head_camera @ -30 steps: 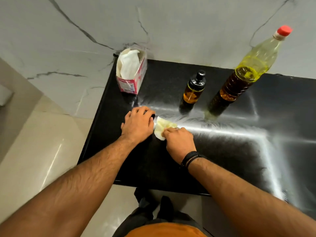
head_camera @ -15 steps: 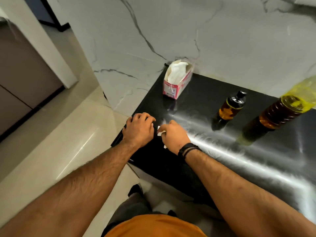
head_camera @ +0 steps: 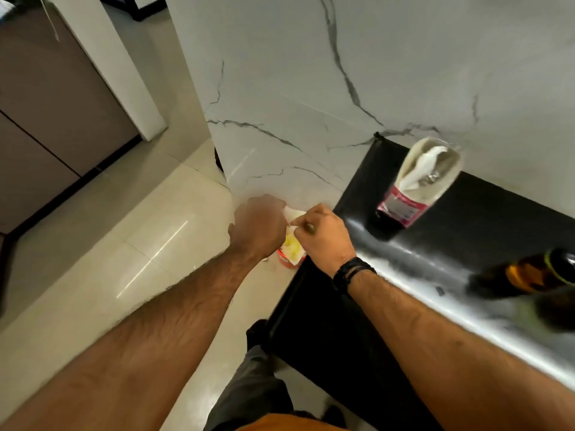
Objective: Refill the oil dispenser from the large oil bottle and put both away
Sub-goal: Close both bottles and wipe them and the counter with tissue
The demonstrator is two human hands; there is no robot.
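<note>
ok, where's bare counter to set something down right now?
The black counter is bare from the tissue box toward the oil dispenser, and along the front edge below the right hand. It is crowded at the counter's left corner, where both hands hold an oily tissue.

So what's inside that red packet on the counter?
White tissues poke out of the open top of the packet. How many remain lower down cannot be seen, since the wrapper covers them.

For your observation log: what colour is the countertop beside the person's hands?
Glossy black countertop, streaked with bright reflections; seen best, and only, in the head view.
</note>
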